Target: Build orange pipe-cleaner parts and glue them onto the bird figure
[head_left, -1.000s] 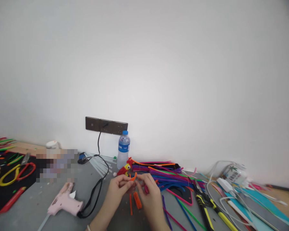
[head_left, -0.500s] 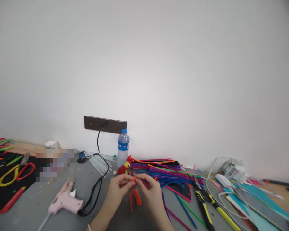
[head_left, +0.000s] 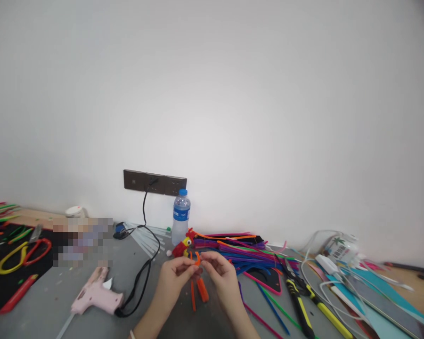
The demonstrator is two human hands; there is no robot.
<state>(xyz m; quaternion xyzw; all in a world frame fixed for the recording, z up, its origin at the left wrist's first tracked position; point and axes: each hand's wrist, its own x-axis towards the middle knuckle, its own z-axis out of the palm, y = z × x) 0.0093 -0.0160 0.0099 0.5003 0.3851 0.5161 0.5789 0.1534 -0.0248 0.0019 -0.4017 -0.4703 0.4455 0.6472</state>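
Observation:
My left hand (head_left: 172, 280) and my right hand (head_left: 224, 278) meet low in the middle of the view over a grey table (head_left: 49, 301). Both pinch a bent orange pipe cleaner (head_left: 197, 259) between their fingertips. Below them, more orange pipe cleaner pieces (head_left: 200, 289) lie on the table. Just behind my hands stands a small red and yellow pipe-cleaner bird (head_left: 182, 246).
A pile of coloured pipe cleaners (head_left: 240, 249) lies behind my right hand. A water bottle (head_left: 181, 217) stands by the wall under a socket strip (head_left: 154, 183). A pink glue gun (head_left: 96, 295) with a black cord lies left. Yellow-handled pliers (head_left: 300, 301) and white cables lie right.
My hands have kept working the orange pipe cleaner and shifted slightly; its bent end now sticks up a little higher between my fingers. The view has moved a little.

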